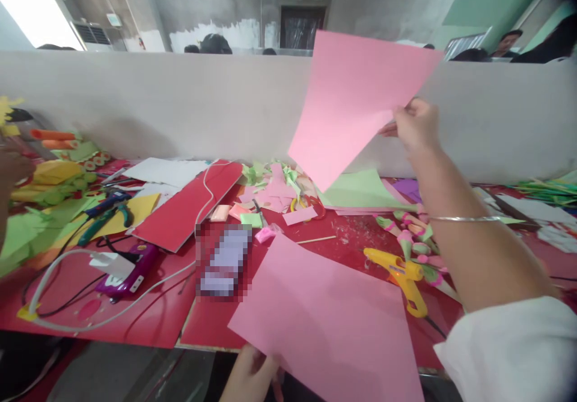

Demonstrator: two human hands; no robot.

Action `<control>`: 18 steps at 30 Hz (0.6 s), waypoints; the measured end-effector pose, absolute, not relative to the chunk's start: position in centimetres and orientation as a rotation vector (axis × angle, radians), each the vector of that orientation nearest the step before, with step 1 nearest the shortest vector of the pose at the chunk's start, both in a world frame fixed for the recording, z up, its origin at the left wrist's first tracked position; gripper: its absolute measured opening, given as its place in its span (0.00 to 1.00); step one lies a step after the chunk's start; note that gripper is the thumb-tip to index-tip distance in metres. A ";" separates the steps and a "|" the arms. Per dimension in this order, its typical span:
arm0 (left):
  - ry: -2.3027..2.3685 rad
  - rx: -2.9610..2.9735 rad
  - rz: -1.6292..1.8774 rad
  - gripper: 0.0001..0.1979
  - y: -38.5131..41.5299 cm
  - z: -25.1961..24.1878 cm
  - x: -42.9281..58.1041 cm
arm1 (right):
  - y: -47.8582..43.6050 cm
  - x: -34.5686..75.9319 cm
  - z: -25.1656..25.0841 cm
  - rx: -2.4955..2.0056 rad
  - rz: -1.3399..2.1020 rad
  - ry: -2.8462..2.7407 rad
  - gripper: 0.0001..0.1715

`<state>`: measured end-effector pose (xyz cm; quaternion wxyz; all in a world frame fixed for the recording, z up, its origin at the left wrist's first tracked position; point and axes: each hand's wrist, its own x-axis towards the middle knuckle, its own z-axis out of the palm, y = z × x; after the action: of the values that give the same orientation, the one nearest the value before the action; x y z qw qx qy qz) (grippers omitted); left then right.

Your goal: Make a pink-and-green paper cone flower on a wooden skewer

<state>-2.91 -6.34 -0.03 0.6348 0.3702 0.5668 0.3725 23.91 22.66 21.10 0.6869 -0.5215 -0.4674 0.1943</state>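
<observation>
My right hand (417,122) is raised above the table, its fingers pinching the right edge of a sheet of pink paper (356,101) that hangs at a slant in the air. Low at the table's front edge, my left hand (255,372) grips the near-left edge of a second pink sheet (333,318); some of its fingers are hidden below. That second sheet covers part of the red table (216,327) and reaches past its edge. Right of it lies a yellow glue gun (401,276), and a phone (228,261), blurred out, lies to its left.
A purple power strip (130,273) with a white charger and looping cables sits left. Pliers (110,216), a red board (192,207), paper scraps (273,188) and rolled paper pieces (421,243) cover the table. A white partition (180,107) stands behind. Another person's hand (13,170) shows far left.
</observation>
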 end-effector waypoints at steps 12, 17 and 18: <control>1.217 0.815 0.690 0.23 -6.8 -1.1 -3.1 | 27.1 22.2 13.6 -1.206 0.924 -0.768 0.09; 1.172 0.803 0.676 0.27 -6.6 -1.3 -2.7 | 26.9 23.2 12.8 -1.259 0.943 -0.764 0.11; 1.177 0.795 0.682 0.27 -6.6 -1.5 -2.7 | 26.8 23.4 12.7 -1.269 0.936 -0.773 0.12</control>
<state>-2.67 -6.63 -1.48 0.7055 0.3576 0.5293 0.3069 23.42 26.82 12.67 0.6386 -0.5560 -0.3387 0.4103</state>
